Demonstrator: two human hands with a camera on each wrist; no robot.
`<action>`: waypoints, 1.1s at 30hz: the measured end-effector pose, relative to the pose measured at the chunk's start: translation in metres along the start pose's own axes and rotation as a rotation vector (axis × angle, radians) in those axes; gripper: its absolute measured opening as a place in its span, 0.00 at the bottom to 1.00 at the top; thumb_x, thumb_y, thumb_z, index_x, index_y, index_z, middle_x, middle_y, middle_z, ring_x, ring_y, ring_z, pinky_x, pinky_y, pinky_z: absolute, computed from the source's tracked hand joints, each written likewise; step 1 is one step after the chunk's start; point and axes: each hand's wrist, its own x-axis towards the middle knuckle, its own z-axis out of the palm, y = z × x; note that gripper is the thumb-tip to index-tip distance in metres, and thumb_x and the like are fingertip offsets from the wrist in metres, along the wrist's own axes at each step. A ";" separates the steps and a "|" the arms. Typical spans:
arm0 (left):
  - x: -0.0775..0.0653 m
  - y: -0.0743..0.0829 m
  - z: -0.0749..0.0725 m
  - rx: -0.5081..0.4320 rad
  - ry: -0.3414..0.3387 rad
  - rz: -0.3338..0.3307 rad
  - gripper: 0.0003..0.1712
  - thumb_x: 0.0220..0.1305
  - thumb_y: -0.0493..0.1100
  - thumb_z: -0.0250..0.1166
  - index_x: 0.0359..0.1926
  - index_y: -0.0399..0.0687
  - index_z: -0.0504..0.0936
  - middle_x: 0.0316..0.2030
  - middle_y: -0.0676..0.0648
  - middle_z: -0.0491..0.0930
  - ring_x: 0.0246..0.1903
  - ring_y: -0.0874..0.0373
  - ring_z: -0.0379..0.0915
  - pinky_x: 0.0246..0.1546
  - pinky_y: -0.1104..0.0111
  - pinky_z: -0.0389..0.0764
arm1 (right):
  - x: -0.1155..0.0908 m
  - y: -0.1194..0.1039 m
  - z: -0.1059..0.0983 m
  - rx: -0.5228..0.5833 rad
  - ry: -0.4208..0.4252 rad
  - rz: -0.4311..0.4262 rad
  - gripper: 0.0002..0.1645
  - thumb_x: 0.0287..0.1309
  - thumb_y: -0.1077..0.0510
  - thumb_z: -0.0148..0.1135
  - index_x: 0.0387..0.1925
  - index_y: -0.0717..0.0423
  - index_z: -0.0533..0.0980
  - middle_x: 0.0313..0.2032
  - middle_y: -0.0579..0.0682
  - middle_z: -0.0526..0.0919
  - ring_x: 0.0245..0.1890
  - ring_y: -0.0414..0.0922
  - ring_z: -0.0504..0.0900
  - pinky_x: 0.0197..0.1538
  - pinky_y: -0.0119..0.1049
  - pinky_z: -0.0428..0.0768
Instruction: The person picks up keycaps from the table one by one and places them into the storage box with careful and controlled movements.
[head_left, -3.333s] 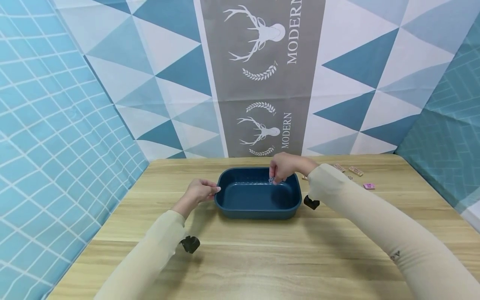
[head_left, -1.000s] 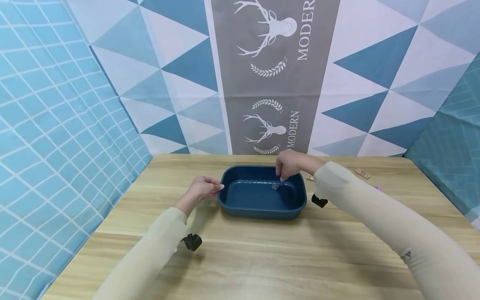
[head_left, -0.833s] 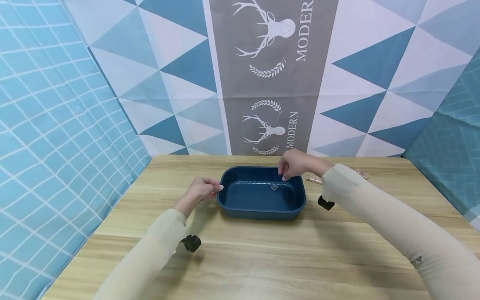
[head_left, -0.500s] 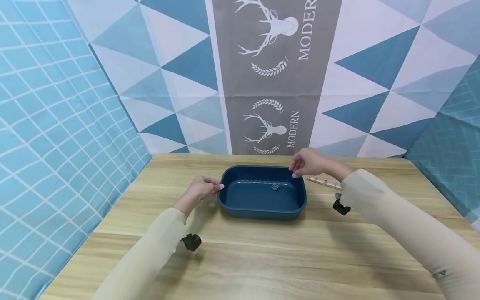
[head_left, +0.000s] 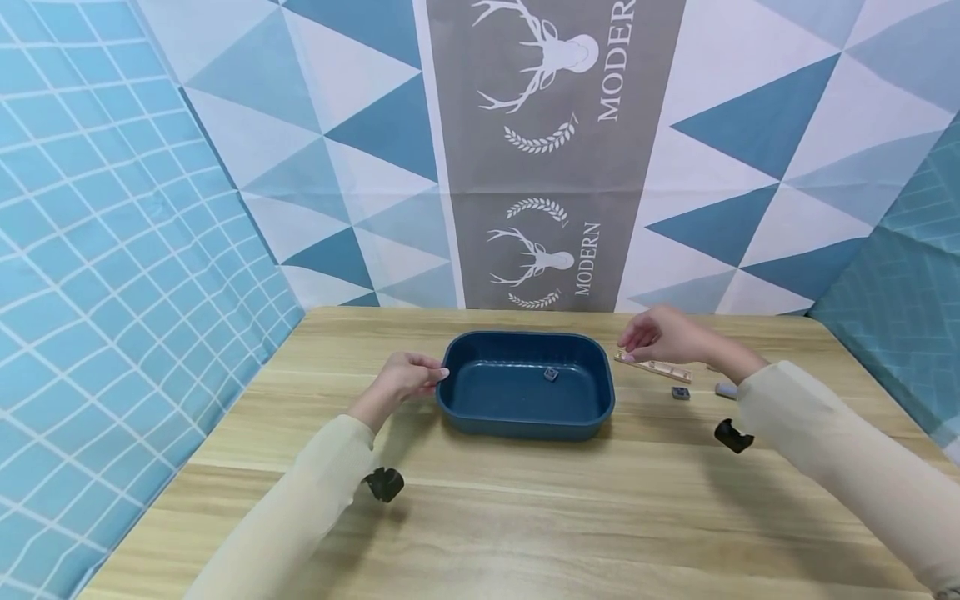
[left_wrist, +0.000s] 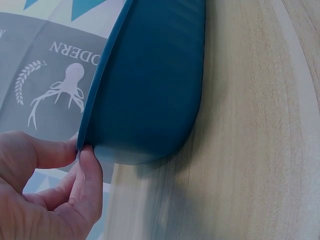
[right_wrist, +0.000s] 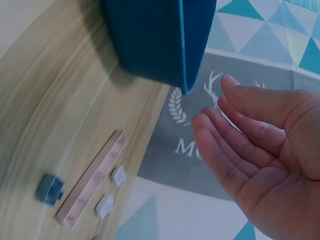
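My left hand [head_left: 406, 377] pinches the left rim of a dark blue plastic basin [head_left: 525, 432]. In the left wrist view, thumb and forefinger of the left hand [left_wrist: 55, 185] meet on that rim. Inside the basin lies a small grey toy brick [head_left: 551, 374]. To the basin's right hovers my right hand [head_left: 663, 336], fingers loosely bent, holding nothing. Below it on the table is a long tan toy brick [head_left: 667, 372], hollow side up in the right wrist view. A dark grey brick [head_left: 680, 392] lies nearer me.
A light grey piece [head_left: 726, 390] lies right of the dark brick, close to the right sleeve. Two small whitish pieces, one a whitish block [right_wrist: 104, 206], lie beside the tan brick. The wooden table [head_left: 480, 508] ends at a patterned cloth backdrop [head_left: 375, 208].
My right hand first held the small grey brick over the basin and let it go inside. Since then it has moved right, uncovering the tan and dark grey bricks. The left hand stays on the rim.
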 end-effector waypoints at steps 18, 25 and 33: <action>0.000 -0.001 -0.001 -0.015 0.004 -0.001 0.17 0.63 0.36 0.64 0.51 0.31 0.77 0.40 0.44 0.78 0.32 0.62 0.76 0.39 0.72 0.86 | -0.029 0.025 -0.005 -0.036 0.056 0.063 0.09 0.53 0.65 0.68 0.37 0.63 0.81 0.33 0.56 0.85 0.31 0.40 0.81 0.35 0.23 0.82; -0.001 -0.002 0.000 -0.006 0.007 -0.003 0.17 0.62 0.36 0.65 0.50 0.32 0.78 0.41 0.42 0.78 0.34 0.60 0.76 0.41 0.71 0.86 | -0.037 0.037 0.000 -0.012 0.084 0.096 0.11 0.53 0.66 0.68 0.39 0.67 0.81 0.34 0.58 0.85 0.32 0.41 0.82 0.36 0.29 0.84; -0.001 -0.001 -0.001 0.000 0.013 -0.008 0.18 0.62 0.37 0.65 0.52 0.33 0.78 0.44 0.42 0.78 0.37 0.59 0.77 0.38 0.73 0.86 | -0.044 0.049 0.007 -0.055 0.089 0.092 0.10 0.53 0.64 0.68 0.38 0.66 0.80 0.33 0.55 0.85 0.32 0.41 0.82 0.36 0.32 0.85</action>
